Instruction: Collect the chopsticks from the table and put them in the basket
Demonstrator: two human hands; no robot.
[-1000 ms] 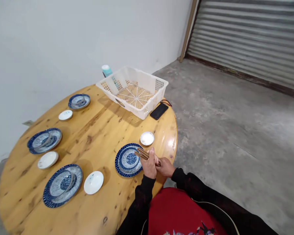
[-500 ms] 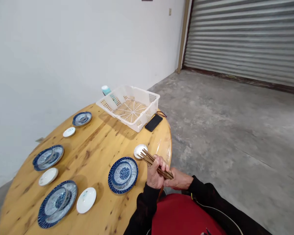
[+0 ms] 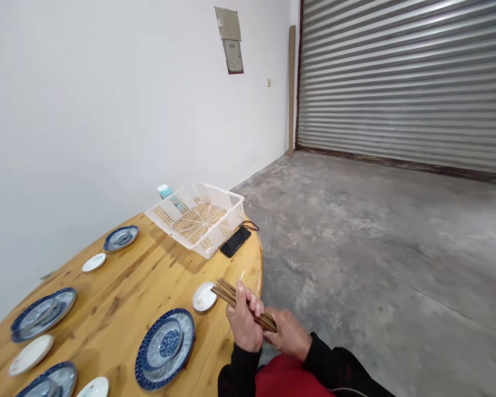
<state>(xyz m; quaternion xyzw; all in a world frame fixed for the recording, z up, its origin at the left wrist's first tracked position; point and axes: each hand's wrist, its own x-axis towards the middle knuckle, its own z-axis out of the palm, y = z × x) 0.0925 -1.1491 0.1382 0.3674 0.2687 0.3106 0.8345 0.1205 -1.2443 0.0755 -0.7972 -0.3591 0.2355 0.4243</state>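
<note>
A bundle of several brown chopsticks (image 3: 226, 292) is wrapped in the fingers of my left hand (image 3: 246, 322), above the table's right edge. My right hand (image 3: 288, 332) closes on the lower ends of the same chopsticks, close beside the left hand. Just past the chopsticks' upper tips lies a small white dish (image 3: 204, 296). Left of my left hand, a blue-patterned plate (image 3: 143, 366) carries a matching bowl (image 3: 167, 343).
The round wooden table (image 3: 149, 292) also bears several other blue plates (image 3: 68, 302) with bowls and small white dishes (image 3: 94, 262). At its far end stand a white plastic basket (image 3: 209, 251), a black phone (image 3: 235, 242) and a teal bottle (image 3: 164, 191).
My view has tilted up and turned right, so the table sits lower and further left. Both hands still hold the chopsticks, and the bundle lies at a slightly different angle.
</note>
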